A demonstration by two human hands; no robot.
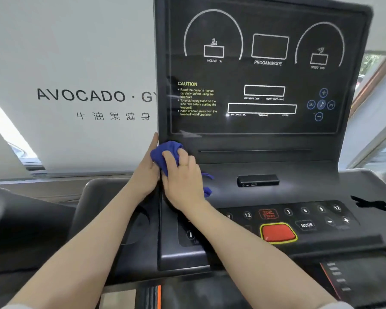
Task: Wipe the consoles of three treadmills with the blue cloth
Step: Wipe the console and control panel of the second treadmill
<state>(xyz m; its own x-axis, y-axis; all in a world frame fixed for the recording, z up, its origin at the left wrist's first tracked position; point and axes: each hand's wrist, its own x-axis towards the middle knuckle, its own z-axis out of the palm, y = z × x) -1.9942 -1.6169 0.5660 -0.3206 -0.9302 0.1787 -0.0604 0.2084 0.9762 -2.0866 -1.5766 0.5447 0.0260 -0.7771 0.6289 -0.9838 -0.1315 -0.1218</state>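
A black treadmill console point(261, 139) with a dark display panel fills the middle and right of the head view. The bunched blue cloth point(163, 152) lies against the console's lower left corner, just below the display. My right hand point(183, 177) grips the cloth, fingers curled over it, and presses it on the console. My left hand point(148, 166) lies with straight fingers along the console's left edge, touching the cloth's side.
Below the hands is the button panel with a red stop button point(277, 233) and a MODE key point(306, 225). A small black device point(257, 180) sits on the console shelf. A cup-holder recess point(134, 221) is at left. A white lettered wall point(80, 97) stands behind.
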